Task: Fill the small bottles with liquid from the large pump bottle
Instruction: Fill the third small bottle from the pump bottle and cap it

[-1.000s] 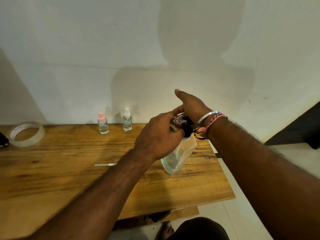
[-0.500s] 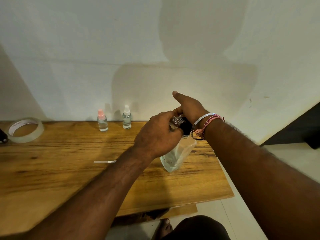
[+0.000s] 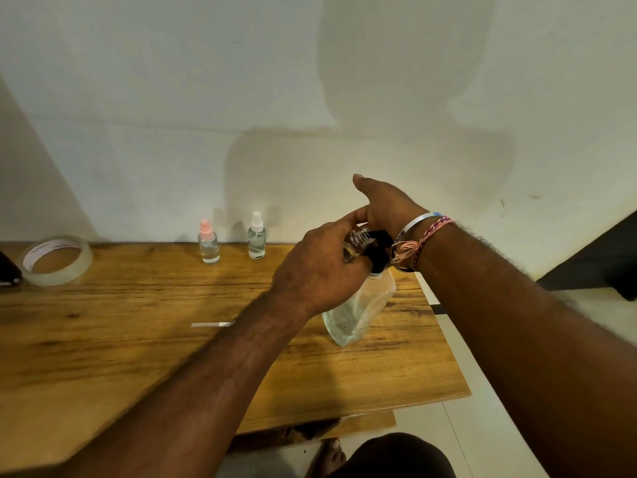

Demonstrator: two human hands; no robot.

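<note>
The large clear pump bottle [image 3: 358,308] stands tilted on the wooden table [image 3: 138,339], near its right edge. My right hand [image 3: 386,205] lies over its black pump head [image 3: 379,251], thumb raised and fingers hidden behind my left hand. My left hand [image 3: 317,270] grips a small open bottle [image 3: 358,238], whose threaded neck is against the pump's nozzle. Two more small bottles stand capped by the wall: one with a pink cap [image 3: 208,243] and one with a white cap [image 3: 256,238]. Both hold clear liquid.
A roll of clear tape [image 3: 57,260] lies at the table's far left beside a dark object [image 3: 8,270] at the frame edge. A thin white strip [image 3: 212,325] lies mid-table. The table ends just right of the pump bottle. My knee and foot show below its front edge.
Both hands stay on the pump head and the small bottle. My right hand dipped slightly on the pump and rose again. The view shifted a little.
</note>
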